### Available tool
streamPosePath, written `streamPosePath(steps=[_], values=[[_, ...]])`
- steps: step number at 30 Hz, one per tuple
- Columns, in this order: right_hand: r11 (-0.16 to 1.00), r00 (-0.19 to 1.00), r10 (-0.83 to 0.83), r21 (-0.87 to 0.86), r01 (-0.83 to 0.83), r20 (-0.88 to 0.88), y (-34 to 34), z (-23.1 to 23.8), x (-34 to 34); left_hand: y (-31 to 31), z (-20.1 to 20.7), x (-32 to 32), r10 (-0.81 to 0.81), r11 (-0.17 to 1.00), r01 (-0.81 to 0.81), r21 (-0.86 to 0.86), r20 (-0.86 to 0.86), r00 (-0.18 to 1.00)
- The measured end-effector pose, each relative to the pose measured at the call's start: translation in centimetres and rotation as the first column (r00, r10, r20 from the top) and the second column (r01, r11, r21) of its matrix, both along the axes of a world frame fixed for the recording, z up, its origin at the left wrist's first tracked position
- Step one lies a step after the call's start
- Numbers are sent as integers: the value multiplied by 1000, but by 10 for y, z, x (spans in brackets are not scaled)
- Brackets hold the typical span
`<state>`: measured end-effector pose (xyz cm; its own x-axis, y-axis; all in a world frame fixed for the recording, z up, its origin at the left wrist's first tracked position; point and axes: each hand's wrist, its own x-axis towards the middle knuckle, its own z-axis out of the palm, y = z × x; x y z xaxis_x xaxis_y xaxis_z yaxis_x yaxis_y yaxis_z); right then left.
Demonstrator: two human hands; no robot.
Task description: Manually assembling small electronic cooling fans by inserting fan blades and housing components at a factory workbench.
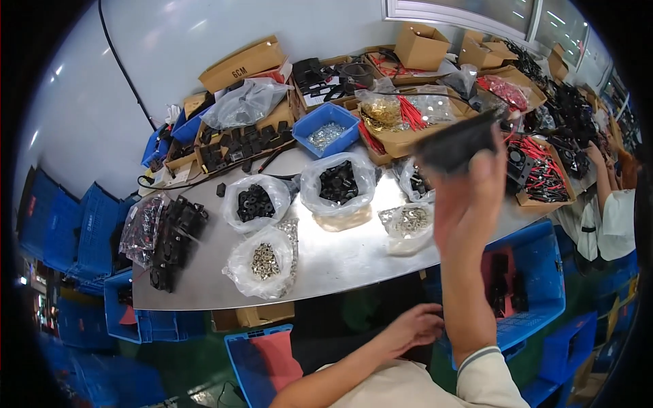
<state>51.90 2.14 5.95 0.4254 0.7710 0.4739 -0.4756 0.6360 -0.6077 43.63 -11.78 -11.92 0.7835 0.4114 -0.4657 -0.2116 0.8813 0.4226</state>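
Observation:
My right hand (466,194) is raised over the right part of the metal table, closed on a flat black plastic part (450,144). Motion blurs the part, so its details do not show. My left hand (413,330) hangs low in front of my body, off the table edge, with its fingers loosely bent and apart and nothing visible in them. Beneath the raised arm is a blue crate (544,272) with black parts inside. Nearest on the table is a clear bag of small metal pieces (408,224).
On the metal table (333,255) stand open bags of black fittings (338,183) and metal nuts (265,262). Black assemblies (178,238) lie at the left. A blue bin of screws (326,134) and cardboard boxes (422,47) line the back. Another person's arm (602,170) shows far right.

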Motion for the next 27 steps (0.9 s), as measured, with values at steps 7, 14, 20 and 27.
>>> streamPosePath(steps=[7, 14, 20, 27], values=[[965, 989, 136, -234, -119, 58, -69, -100, -32, 18, 28, -71, 333, 902, -333, 273, 50, 942], [911, 944, 311, -316, -264, 107, -79, -99, -55, 17, 57, -113, 302, 928, -252, 276, -159, 940], [928, 699, 297, -369, -51, 650, -70, -95, -46, 34, 84, -132, 844, 249, -403, 881, 7, 537], [773, 779, 605, -356, -525, 166, -49, -87, -42, 50, 60, -140, 767, 481, -771, 417, 227, 601]])
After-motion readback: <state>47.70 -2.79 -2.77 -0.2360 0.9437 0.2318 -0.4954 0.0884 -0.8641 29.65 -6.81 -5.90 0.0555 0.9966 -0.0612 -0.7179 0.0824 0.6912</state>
